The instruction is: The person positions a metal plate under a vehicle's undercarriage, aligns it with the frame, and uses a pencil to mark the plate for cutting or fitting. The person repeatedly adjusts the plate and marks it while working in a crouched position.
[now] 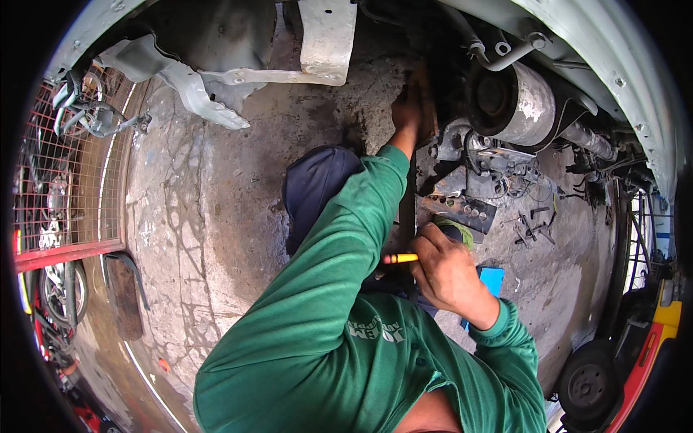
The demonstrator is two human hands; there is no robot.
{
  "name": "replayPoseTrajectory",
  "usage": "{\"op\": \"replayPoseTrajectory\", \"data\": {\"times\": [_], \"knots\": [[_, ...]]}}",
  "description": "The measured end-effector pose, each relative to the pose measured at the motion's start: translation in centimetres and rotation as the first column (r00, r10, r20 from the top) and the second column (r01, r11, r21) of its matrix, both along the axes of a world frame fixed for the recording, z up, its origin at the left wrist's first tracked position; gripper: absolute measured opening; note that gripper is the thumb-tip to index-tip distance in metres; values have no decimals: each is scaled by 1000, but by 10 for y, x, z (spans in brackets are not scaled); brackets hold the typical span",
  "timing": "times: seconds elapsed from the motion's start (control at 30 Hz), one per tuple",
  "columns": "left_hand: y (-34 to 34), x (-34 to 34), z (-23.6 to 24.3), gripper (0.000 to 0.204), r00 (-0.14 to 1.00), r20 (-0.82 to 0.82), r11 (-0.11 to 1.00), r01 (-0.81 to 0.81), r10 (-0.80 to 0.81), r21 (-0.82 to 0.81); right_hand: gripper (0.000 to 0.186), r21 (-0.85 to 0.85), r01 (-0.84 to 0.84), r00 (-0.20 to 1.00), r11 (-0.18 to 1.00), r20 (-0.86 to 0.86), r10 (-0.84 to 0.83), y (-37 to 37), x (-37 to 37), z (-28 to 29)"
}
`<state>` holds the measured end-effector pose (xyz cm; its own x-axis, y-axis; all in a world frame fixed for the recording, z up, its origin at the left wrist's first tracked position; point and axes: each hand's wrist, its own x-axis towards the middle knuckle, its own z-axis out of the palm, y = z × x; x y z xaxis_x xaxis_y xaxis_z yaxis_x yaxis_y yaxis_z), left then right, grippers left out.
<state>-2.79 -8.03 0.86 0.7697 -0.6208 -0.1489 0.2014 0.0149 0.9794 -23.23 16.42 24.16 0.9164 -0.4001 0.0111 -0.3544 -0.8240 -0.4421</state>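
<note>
My right hand (449, 270) is closed round a thin yellow stick with a dark band and a red end (401, 258); whether it is a pencil or a tool handle I cannot tell. It points left, in front of my green-sleeved chest. Reaching far ahead, my left hand (408, 110) lies against a brown, rusty-looking flat piece (427, 108) in the shade under the vehicle body. The fingers there are dark and partly hidden, so their grip is unclear. Beyond my right hand lies a metal plate with a row of holes (465, 211).
A large metal cylinder (514, 102) hangs at the upper right, under a pale body panel (621, 65). Loose bolts or small tools (533, 227) lie on the concrete floor. A bent pale bracket (195, 90) juts in at upper left. A red-framed mesh (72, 173) stands left.
</note>
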Motion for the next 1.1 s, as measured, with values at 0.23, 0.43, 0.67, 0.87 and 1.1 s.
{"op": "replayPoseTrajectory", "data": {"times": [0.23, 0.43, 0.67, 0.87, 1.1], "knots": [[-10, 7, -8, 73, 989, -134, 997, 67, -70, -26, 35, 57, 524, 823, 850, -291, -488, -7, -32, -166], [-18, 9, -26, 61, 973, -211, 994, 80, -95, -79, 26, 39, 569, 814, 822, -169, -555, -6, -31, -202], [-17, 15, -33, 64, 981, -166, 990, 78, -96, -115, 26, 121, 544, 839, 830, -94, -536, 2, -37, -194], [10, -1, 0, 69, 923, -238, 932, 232, -301, -278, 24, 203, 563, 824, 801, -61, -564, 2, -41, -183], [41, 22, 14, 70, 939, -5, 906, 331, -344, -263, 24, 282, 556, 821, 782, -40, -569, 12, -19, -179]]}}
